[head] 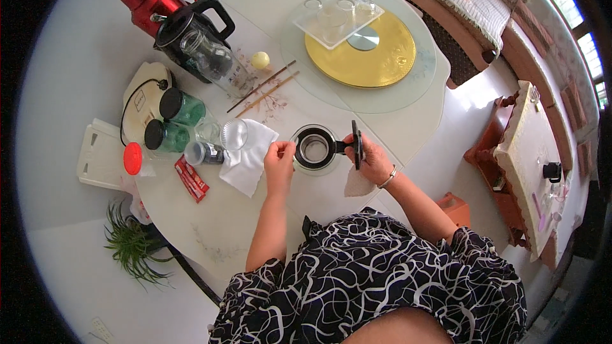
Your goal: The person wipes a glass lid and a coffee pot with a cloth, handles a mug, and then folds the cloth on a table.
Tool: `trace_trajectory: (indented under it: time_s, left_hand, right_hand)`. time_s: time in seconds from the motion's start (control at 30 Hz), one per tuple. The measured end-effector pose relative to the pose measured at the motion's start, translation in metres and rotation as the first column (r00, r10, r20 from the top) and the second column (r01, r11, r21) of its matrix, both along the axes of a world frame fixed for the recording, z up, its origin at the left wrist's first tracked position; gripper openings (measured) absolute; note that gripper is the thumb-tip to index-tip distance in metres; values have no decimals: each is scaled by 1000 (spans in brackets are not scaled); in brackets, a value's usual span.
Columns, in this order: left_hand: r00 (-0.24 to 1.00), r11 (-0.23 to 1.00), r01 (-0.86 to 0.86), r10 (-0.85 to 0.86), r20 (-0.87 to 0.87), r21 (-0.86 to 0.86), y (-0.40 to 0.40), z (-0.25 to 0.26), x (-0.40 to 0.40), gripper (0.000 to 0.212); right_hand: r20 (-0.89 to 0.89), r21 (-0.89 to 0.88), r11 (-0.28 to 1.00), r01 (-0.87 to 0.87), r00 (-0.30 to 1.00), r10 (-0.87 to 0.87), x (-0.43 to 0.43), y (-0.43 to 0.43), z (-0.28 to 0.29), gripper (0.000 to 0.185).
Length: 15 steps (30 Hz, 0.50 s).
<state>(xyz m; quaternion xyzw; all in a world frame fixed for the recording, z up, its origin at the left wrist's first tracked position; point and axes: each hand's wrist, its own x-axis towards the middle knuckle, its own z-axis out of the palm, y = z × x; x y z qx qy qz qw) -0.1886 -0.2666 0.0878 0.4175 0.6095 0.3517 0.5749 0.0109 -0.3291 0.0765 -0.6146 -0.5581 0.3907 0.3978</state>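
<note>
A glass teapot (pixel 297 164) with a black collar and a metal strainer (pixel 315 149) in its mouth stands on the table before me. My right hand (pixel 372 158) grips the black handle (pixel 355 145) on its right side. My left hand (pixel 279 165) is at the pot's left rim, thumb and fingertips pinched together; whether something small is between them cannot be seen. A white cloth (pixel 248 172) lies left of that hand, with a clear glass cup (pixel 235 134) on its edge. Below my right hand lies a beige cloth (pixel 358 184).
Green jars (pixel 191 107) with black lids, a red lid (pixel 132 158) and red sachets (pixel 191 179) are at left. Behind stand a glass bottle (pixel 224 69), black kettle (pixel 184 28) and red flask (pixel 153 2). Chopsticks (pixel 263 86) lie ahead, near a turntable (pixel 382 67) holding a tray (pixel 313 33) of glasses.
</note>
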Motion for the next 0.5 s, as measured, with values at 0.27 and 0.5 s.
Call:
trace_trajectory:
  time_s: [0.27,0.5]
  left_hand:
    - [980,991,-129,134,146,-42,-7,1,5,15]
    - [977,991,-113,123,175,-67,-8,1,2,20]
  right_hand:
    - [121,18,1000,2,993,-4,0,-2,-11,20]
    - [163,105,994,15,986,-32,-3,1,-12,19]
